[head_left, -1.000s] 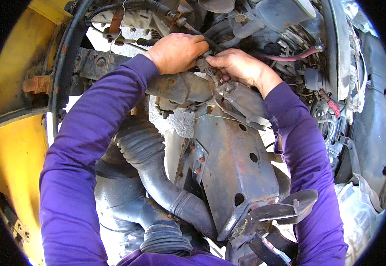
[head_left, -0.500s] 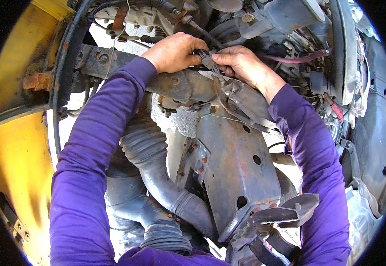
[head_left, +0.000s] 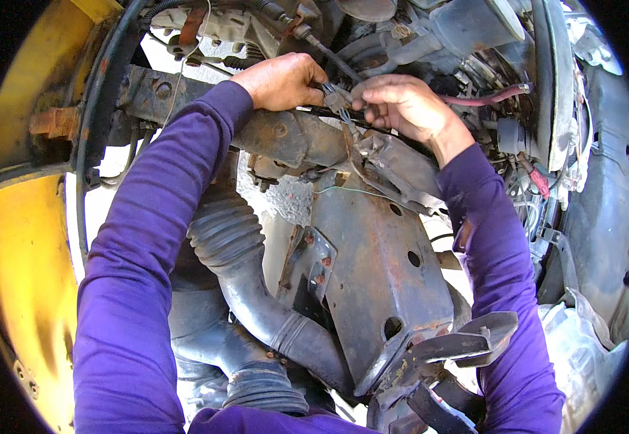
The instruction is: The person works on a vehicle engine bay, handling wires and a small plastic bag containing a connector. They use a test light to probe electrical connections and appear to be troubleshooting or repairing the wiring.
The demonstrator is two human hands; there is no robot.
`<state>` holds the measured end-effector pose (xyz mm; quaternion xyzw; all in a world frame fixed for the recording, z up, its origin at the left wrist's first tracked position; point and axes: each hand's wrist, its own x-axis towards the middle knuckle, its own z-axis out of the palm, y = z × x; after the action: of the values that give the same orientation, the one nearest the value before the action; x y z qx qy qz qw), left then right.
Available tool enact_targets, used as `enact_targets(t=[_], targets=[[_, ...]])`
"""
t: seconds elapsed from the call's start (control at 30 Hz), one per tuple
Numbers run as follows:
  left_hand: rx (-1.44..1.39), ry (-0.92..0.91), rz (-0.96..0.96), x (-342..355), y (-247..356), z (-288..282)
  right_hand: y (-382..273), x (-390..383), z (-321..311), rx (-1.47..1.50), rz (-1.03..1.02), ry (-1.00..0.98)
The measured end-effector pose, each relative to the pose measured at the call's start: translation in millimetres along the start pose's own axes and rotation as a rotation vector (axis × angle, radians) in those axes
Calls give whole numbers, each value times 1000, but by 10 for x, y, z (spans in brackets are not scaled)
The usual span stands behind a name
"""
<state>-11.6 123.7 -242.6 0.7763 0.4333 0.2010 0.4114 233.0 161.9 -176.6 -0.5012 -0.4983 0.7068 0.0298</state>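
Observation:
My left hand (head_left: pixel 285 81) is closed, its fingertips pinching a small grey wire connector (head_left: pixel 337 99) at its left end, where thin wires come out. More wires (head_left: pixel 345 116) run from the connector's other end down toward a wrapped harness (head_left: pixel 401 163). Just right of the connector, my right hand (head_left: pixel 407 107) has its fingers loosely apart and slightly blurred, with nothing visible in them. Its fingertips are close to the connector; whether they touch it I cannot tell. Both hands are above a rusty metal crossbeam (head_left: pixel 285 136).
Below the hands are a ribbed black duct (head_left: pixel 228 231) and a rusty bracket plate (head_left: pixel 387 253) with holes. A yellow body panel (head_left: pixel 25 267) stands at the left. Hoses, a reddish hose (head_left: pixel 488 95) and a grey canister (head_left: pixel 473 25) crowd the upper right.
My right hand has loosened its pinch at the connector, and its fingers have spread slightly to the right. My left hand stays at the connector. The view has shifted slightly.

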Motion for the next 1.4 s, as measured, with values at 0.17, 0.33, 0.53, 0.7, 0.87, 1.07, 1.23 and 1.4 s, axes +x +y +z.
enact_targets(t=[0.17, 0.33, 0.53, 0.7, 0.87, 1.07, 1.23, 1.4], targets=[[-112, 117, 8, 13, -11, 37, 6, 5, -19, -178, 81, -94], [-293, 41, -2, 21, -1, 27, -5, 24, 10, -254, 74, -79], [-267, 29, -1, 37, -61, 34, -19, 62, 0, -274, 90, -133], [-322, -36, 2, 51, -47, -17, 32, 78, -29, -225, 83, -109], [-533, -136, 15, 16, -96, -38, 33, 77, -31, -197, 76, -118], [-456, -132, 4, 40, -153, -30, 42, 66, -64, -156, 64, -177], [-380, -161, -19, 64, -112, -57, 109, 94, -131, -127, 61, -201], [-413, -153, -1, 62, -179, -13, 64, 88, -41, -120, 109, -145]])
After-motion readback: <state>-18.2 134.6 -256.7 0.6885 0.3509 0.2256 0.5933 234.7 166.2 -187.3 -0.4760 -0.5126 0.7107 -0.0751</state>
